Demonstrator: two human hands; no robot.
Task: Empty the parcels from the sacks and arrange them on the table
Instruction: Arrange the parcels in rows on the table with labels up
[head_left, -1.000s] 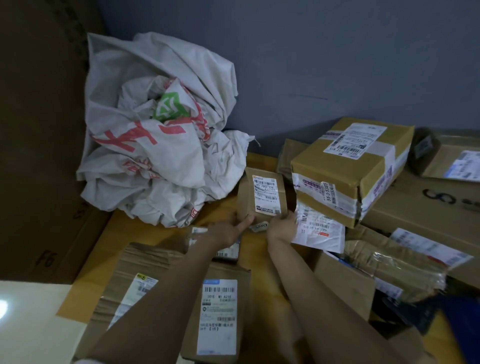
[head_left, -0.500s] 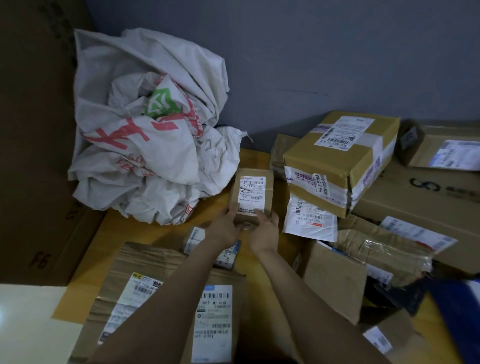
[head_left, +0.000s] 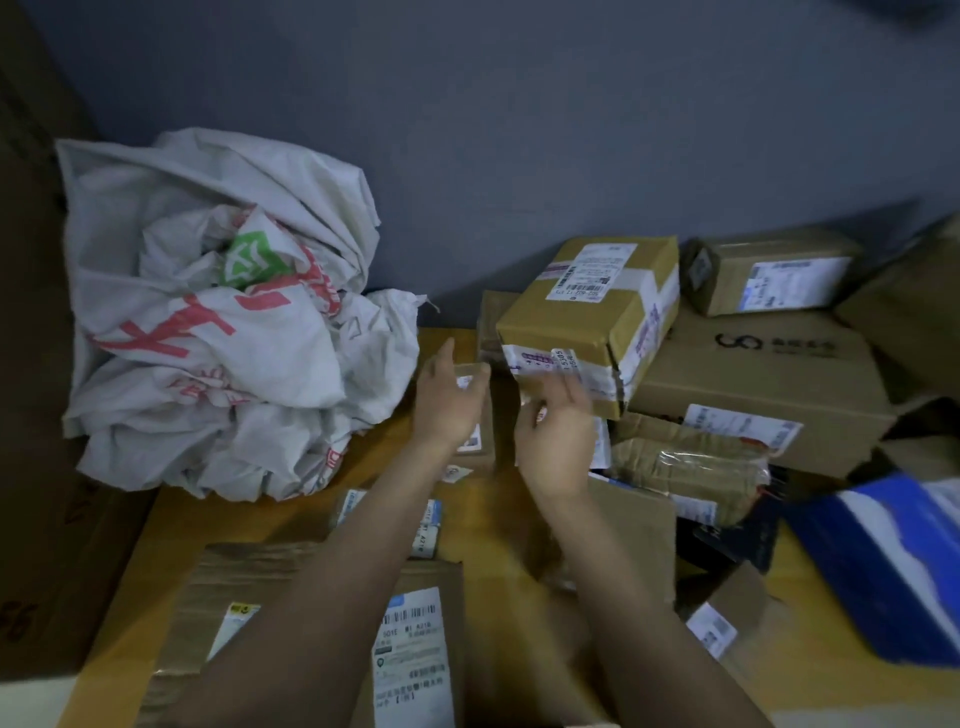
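Fingers (head_left: 448, 358) of the left hand (head_left: 447, 410) and right hand (head_left: 556, 447) are loosely spread, gripping nothing, beside the small parcel (head_left: 482, 431), which stands upright on the table (head_left: 249, 519) between the crumpled sacks (head_left: 218, 332) and the taped box (head_left: 587, 322), seemingly slotted there to save room.

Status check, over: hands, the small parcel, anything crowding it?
Open, holding nothing: left grip, right grip. Small brown cardboard parcel stands on yellow table, between them. Crumpled white sack pile left, big taped cardboard box close right.
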